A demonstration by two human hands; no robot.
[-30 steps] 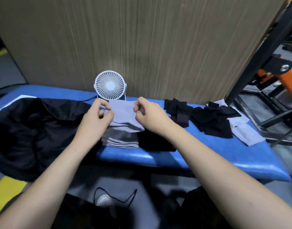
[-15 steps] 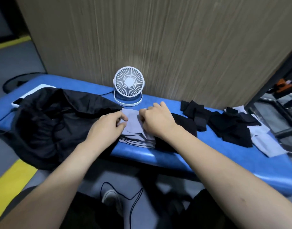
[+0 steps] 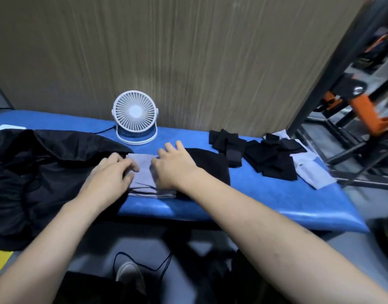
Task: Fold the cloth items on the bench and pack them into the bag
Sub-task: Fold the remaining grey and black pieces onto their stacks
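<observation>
A: Grey cloth (image 3: 144, 172) front and centre, folded into a flat rectangle, sitting on a small stack of grey layers with dark edges showing at the near side.

B: And it's right at the front of the blue worktop (image 3: 276, 200), squarely between the hands.

A: Left hand (image 3: 109, 178) lies on its left edge, fingers loosely bent over the fabric, pressing rather than gripping. Right hand (image 3: 173, 165) covers the right edge, fingers stretched out flat.

B: So both hands released, palms down, nothing pinched.

A: Outward now: the black bag (image 3: 35, 172) sprawls left, touching the cloth's left side under that left hand. A dark folded piece (image 3: 210, 165) sits just right, under the right wrist.

B: Behind, a white fan (image 3: 135, 117) stands upright against the wooden wall (image 3: 188, 51). Further right, a jumble of black cloths (image 3: 265, 156), then a pale one (image 3: 316, 174) by the worktop's end.

A: The forearms hide the stack's side edges.
</observation>
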